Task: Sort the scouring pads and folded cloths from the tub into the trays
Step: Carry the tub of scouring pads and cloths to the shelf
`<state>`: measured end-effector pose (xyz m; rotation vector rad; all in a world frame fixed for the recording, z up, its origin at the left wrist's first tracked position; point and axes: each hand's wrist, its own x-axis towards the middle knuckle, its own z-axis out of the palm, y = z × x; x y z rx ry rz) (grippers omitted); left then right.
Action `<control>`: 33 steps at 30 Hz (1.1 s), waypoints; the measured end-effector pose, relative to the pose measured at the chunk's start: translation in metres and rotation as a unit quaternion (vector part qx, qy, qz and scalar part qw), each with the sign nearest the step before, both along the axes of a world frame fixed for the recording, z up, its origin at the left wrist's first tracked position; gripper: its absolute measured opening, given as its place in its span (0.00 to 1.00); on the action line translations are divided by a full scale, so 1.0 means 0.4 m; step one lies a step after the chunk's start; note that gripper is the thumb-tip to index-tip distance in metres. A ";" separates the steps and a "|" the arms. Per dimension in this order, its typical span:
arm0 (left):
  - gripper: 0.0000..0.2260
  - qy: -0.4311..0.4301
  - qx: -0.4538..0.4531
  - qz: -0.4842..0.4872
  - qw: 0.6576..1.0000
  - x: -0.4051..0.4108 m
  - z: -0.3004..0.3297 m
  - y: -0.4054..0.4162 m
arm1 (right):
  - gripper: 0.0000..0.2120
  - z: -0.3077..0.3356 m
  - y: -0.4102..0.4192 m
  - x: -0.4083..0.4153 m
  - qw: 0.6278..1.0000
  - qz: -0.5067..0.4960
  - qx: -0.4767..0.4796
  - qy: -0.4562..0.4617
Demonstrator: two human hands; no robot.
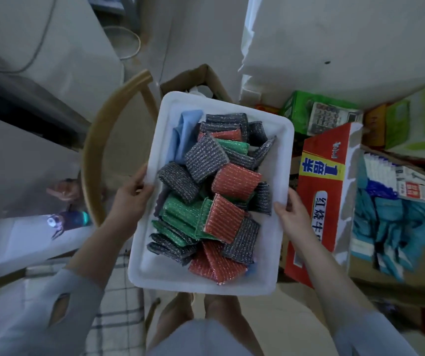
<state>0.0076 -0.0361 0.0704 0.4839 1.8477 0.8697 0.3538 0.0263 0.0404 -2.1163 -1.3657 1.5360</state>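
Observation:
A white plastic tub (154, 265) is held up in front of me, over my legs. My left hand (131, 194) grips its left rim and my right hand (292, 214) grips its right rim. Inside lie several scouring pads in a loose heap: grey ones (205, 158), red ones (234, 181) and green ones (180, 214). A folded light blue cloth (184, 134) lies in the far left corner of the tub. No trays are in view.
A wooden chair (95, 150) with a curved back stands to the left. To the right stand a red carton (327, 181), a green box (306, 111) and an open cardboard box (386, 222) with blue packets. Another open cardboard box (206, 75) sits behind the tub.

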 end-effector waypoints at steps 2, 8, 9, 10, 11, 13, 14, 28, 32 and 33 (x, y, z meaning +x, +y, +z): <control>0.23 0.022 0.030 0.007 0.999 0.015 0.071 -0.041 | 0.27 0.061 -0.053 0.006 1.000 -0.004 0.025 0.008; 0.23 0.035 0.079 0.013 0.996 0.075 0.271 -0.176 | 0.30 0.259 -0.159 0.024 0.996 -0.007 0.083 0.020; 0.23 0.036 0.083 0.020 0.996 0.082 0.289 -0.200 | 0.29 0.283 -0.169 0.031 0.995 -0.004 0.097 0.016; 0.23 0.036 0.086 0.024 0.995 0.094 0.311 -0.226 | 0.30 0.302 -0.180 0.041 0.994 0.001 0.110 0.016; 0.22 0.042 0.086 0.023 0.995 0.099 0.321 -0.253 | 0.30 0.324 -0.191 0.050 0.992 0.004 0.122 0.021; 0.22 0.055 0.082 0.024 0.995 0.118 0.344 -0.308 | 0.29 0.365 -0.215 0.068 0.989 0.016 0.141 0.041; 0.22 0.059 0.081 0.035 0.994 0.132 0.356 -0.338 | 0.28 0.382 -0.226 0.078 0.988 0.026 0.143 0.054; 0.23 0.096 0.087 0.313 0.941 0.630 0.511 -0.931 | 0.14 0.505 -0.423 0.263 0.933 0.293 0.130 0.164; 0.21 0.079 0.087 0.404 0.907 0.731 0.471 -1.135 | 0.17 0.523 -0.529 0.254 0.915 0.354 0.087 0.173; 0.21 0.077 0.086 0.428 0.896 0.754 0.459 -1.185 | 0.17 0.523 -0.558 0.247 0.909 0.368 0.083 0.176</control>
